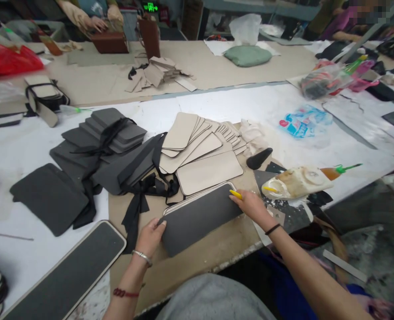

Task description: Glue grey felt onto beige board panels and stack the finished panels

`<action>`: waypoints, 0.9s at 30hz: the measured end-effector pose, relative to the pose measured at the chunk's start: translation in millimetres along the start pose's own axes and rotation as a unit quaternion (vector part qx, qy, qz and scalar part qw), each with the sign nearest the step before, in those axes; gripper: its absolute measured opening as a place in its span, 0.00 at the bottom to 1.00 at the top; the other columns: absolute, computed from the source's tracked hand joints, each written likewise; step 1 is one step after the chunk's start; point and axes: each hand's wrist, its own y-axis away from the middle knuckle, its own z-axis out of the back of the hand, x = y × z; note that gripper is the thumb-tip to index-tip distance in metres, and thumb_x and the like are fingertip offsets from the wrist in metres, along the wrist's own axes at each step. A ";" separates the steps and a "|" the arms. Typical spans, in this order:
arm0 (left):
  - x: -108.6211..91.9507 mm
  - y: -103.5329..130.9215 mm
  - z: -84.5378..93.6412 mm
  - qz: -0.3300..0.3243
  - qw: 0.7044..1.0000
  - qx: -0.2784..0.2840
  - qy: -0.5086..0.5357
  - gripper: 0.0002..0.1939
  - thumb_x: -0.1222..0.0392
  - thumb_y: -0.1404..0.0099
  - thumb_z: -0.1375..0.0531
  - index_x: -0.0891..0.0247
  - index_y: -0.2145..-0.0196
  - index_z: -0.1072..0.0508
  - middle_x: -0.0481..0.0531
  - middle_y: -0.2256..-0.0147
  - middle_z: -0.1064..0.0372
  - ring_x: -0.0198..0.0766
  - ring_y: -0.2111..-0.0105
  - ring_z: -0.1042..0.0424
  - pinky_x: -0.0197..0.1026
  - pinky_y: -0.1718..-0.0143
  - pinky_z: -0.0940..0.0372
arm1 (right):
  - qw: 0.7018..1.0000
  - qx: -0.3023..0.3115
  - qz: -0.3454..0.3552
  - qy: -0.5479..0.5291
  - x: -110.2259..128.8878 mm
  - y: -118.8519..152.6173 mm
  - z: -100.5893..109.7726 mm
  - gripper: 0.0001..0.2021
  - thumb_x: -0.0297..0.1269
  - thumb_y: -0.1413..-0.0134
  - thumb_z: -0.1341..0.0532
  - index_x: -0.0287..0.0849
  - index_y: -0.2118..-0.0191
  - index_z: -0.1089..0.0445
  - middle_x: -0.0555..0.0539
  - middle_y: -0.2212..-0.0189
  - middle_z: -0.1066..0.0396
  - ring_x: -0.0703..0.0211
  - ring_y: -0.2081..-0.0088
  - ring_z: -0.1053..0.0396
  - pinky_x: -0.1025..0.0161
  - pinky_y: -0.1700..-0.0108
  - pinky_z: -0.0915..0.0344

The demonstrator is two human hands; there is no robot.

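A dark grey rectangular panel [200, 222] lies tilted in front of me, over the edges of some beige-backed panels. My left hand [151, 238] pinches its left end, thumb on top. At its upper right corner is my right hand [250, 205], fingers closed round a small yellow tool [236, 194]. Just beyond the panel, beige rounded pieces [210, 173] are fanned out in a pile. Left of them lie stacks of dark grey pieces [117, 133] with black strips [138, 191] tangled across them.
A glue-stained container [296, 182] and an orange bottle [332, 172] stand right of my right hand. A long grey panel [66, 271] with a beige border lies at lower left. Across the table, a person's hands [98, 23] touch a brown box [109, 42].
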 end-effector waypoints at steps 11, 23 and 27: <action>23.5 -15.1 -8.1 -0.058 0.973 -0.074 -0.208 0.19 0.42 0.52 0.45 0.59 0.84 0.43 0.42 0.86 0.46 0.33 0.81 0.42 0.35 0.78 0.45 | 0.994 0.064 -0.010 0.089 1.0 -18.0 -9.0 0.16 0.47 0.42 0.49 0.43 0.58 0.32 0.41 0.64 0.26 0.50 0.61 0.29 0.63 0.66 0.38; 25.0 -16.8 -8.2 -0.015 0.965 -0.075 -0.253 0.20 0.39 0.52 0.46 0.59 0.81 0.38 0.45 0.83 0.38 0.38 0.79 0.36 0.38 0.74 0.44 | 0.993 0.080 -0.048 0.066 1.9 -25.2 -5.3 0.16 0.47 0.42 0.50 0.44 0.56 0.32 0.42 0.62 0.27 0.49 0.58 0.30 0.61 0.63 0.37; 25.1 -16.8 -8.7 -0.004 0.965 -0.071 -0.253 0.20 0.38 0.52 0.45 0.59 0.81 0.36 0.45 0.82 0.36 0.38 0.78 0.35 0.38 0.74 0.44 | 0.991 0.100 -0.058 0.067 -0.1 -29.1 -5.3 0.18 0.47 0.41 0.52 0.43 0.56 0.33 0.40 0.62 0.27 0.49 0.58 0.30 0.60 0.62 0.37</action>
